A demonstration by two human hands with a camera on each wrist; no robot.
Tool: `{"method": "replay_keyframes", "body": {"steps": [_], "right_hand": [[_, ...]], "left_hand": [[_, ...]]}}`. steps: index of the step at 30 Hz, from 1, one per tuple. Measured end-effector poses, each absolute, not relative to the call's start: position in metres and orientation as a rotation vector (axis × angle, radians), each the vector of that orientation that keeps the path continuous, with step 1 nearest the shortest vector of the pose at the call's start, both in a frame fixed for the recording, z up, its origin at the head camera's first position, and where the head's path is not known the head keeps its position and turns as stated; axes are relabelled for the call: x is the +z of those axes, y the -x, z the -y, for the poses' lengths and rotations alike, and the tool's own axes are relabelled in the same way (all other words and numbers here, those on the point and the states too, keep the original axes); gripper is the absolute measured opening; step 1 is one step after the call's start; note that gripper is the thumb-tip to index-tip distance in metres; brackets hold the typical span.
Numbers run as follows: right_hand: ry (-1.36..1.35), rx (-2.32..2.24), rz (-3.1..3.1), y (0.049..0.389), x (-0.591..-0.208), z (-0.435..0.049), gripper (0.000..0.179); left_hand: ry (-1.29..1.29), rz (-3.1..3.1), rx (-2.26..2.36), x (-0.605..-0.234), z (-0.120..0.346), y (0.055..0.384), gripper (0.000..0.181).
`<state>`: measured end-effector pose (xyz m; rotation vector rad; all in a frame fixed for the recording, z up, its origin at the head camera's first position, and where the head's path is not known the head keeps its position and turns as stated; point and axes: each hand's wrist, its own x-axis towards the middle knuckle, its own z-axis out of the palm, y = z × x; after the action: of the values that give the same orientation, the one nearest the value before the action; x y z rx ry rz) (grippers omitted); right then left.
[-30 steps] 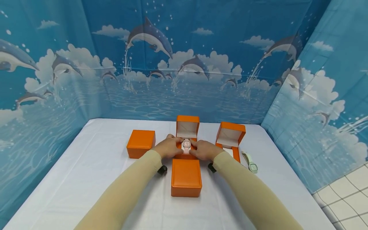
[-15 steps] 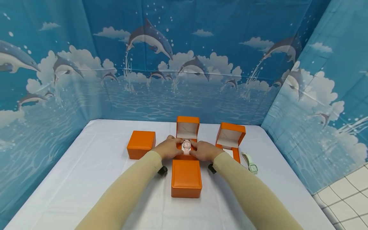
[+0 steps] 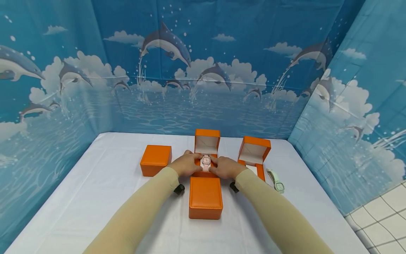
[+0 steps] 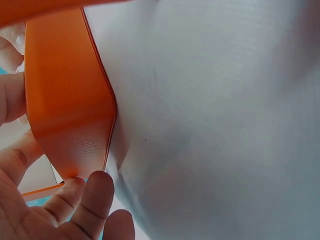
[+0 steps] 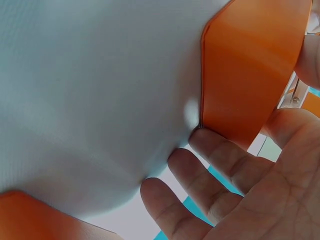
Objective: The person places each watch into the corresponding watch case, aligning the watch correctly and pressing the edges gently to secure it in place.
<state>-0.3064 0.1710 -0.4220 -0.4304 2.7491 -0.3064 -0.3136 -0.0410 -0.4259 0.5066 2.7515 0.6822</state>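
A pink wristwatch (image 3: 205,161) sits in an orange watch box (image 3: 207,132) with its lid raised, at the middle of the table. From the left, my left hand (image 3: 185,164) holds the watch with thumb and index finger over the box rim. My right hand (image 3: 226,167) does the same from the right. In the left wrist view, other left fingers (image 4: 92,197) lie against the outside of the orange box (image 4: 67,85). Right fingers (image 5: 215,150) spread beside the box wall (image 5: 250,70) in the right wrist view. Contact at the watch is hidden in both wrist views.
A closed orange box (image 3: 205,197) stands just in front of the hands, another closed box (image 3: 155,159) at left. At right is an open box (image 3: 255,148) with a white cushion (image 3: 252,169), beside a green watch (image 3: 276,181). A dolphin-print curtain (image 3: 203,88) borders the white table.
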Motion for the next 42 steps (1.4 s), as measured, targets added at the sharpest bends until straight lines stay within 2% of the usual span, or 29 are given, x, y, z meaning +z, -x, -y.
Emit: {"method": "replay_keyframes", "body": {"steps": [28,42], "right_hand": [[0.434,-0.289,-2.757,0.3066,-0.4198,-0.1704,0.070],[0.477,-0.336,-2.793,0.3082,-0.4158,-0.1778,0.069]], "left_hand": [[-0.492,-2.738,0.686,-0.4252,0.0420,0.3151,0.062],[-0.523,-2.703,0.669,-0.4183,0.0447,0.3116,0.068]]}}
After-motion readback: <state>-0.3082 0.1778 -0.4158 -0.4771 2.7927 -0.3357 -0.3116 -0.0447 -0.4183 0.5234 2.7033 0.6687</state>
